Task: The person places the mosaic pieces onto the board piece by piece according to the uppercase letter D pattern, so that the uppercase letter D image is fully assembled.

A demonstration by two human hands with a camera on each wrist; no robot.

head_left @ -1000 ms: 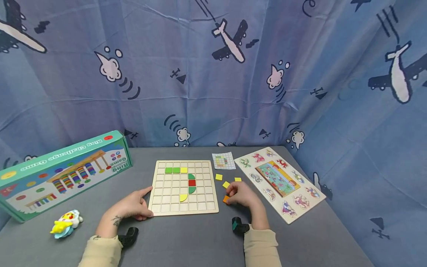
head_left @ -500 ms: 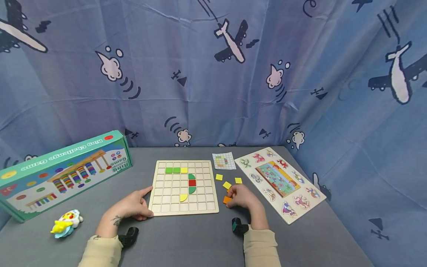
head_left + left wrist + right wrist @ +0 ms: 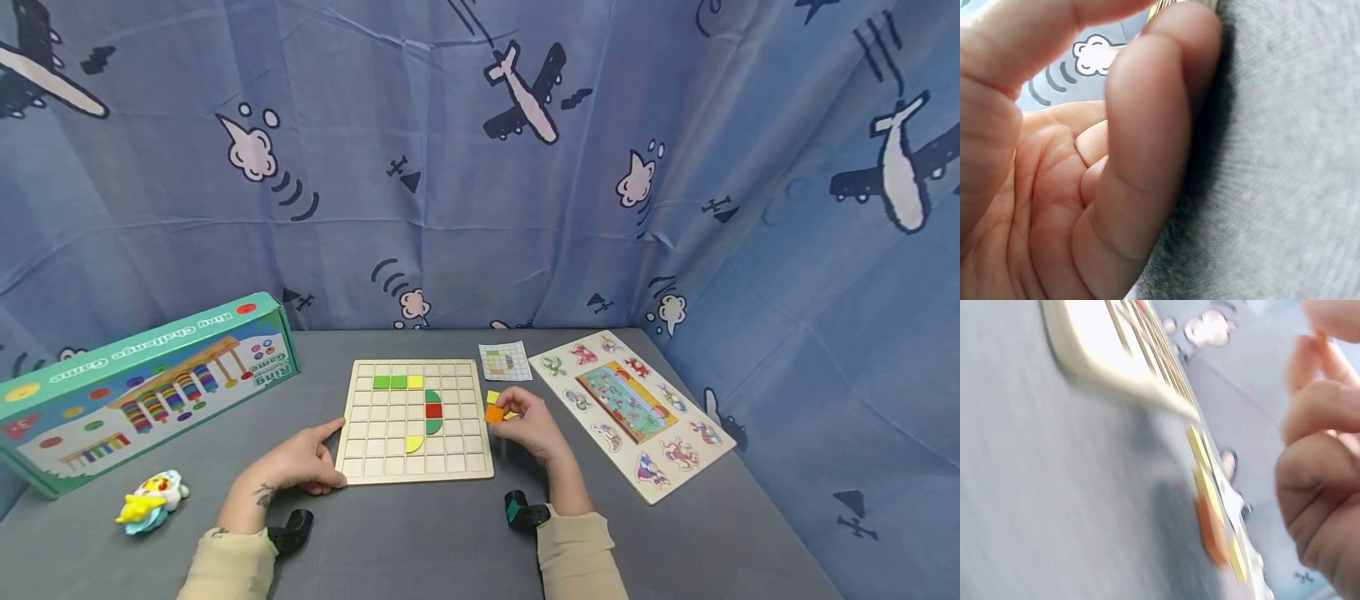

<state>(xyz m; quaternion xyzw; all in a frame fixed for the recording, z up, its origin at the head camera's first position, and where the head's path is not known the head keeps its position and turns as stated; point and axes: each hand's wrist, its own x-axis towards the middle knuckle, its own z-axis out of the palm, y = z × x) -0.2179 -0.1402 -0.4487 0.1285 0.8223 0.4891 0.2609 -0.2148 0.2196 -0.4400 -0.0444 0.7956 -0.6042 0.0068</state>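
Note:
My right hand (image 3: 528, 427) pinches an orange square tile (image 3: 493, 414) between thumb and fingertips, just off the right edge of a wooden grid board (image 3: 375, 468). In the right wrist view the curled fingers (image 3: 1319, 469) are raised above the table. My left hand (image 3: 296, 458) touches the board's left side, index finger at the edge and thumb at the near corner. On the board lie two green squares (image 3: 382, 382), a yellow square (image 3: 416, 382), a red square (image 3: 433, 411) between two green rounded pieces (image 3: 433, 427), and a yellow rounded piece (image 3: 415, 444).
Beside the board, partly behind my right hand, lie loose yellow tiles (image 3: 1197, 449) and another orange tile (image 3: 1211, 532). A pattern card (image 3: 506, 362) and a sea-animal puzzle board (image 3: 652, 492) are further right. At left stand a green game box (image 3: 157, 392) and a small toy (image 3: 152, 502).
My right hand has lifted an orange tile from the loose tiles and moved it up and left toward the board. The left hand stays at the board's edge.

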